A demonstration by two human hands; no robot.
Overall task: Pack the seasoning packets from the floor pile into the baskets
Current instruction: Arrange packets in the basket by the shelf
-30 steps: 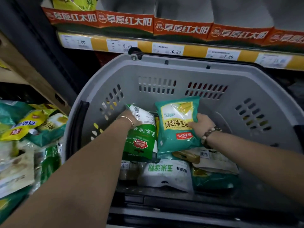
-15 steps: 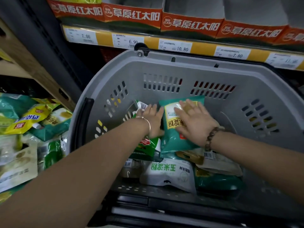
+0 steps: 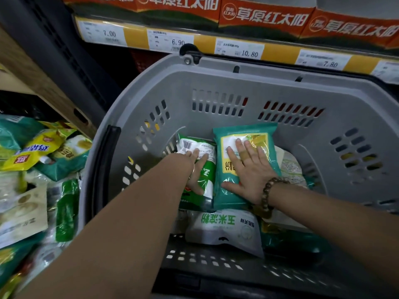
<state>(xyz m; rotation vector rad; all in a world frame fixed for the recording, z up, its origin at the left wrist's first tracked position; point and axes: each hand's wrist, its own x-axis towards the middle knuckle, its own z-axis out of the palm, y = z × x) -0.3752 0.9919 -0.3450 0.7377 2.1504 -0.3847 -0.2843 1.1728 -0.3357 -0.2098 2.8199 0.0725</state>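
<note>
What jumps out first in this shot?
Two hands pressed flat on packets inside the big grey basket at centre: the left hand on a green packet, the right hand on a teal packet. A heap of packets lies left of the basket; orange boxes line the shelf above.

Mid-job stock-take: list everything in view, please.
basket: one, grey, below the shelf
teal packet: one, teal with yellow panel, in basket
green-and-white packet: one, in basket, left of teal packet
white packet: one, green lettering, in basket, nearest camera
other packets: at least two, pale and teal, basket's right
floor pile: many packets, yellow, green, teal, left of basket
price tags: at least four, white on yellow strip, shelf edge
boxes: several, orange-red, on shelf
left hand: flat on green-and-white packet
right hand: flat on teal packet, bead bracelet
</note>
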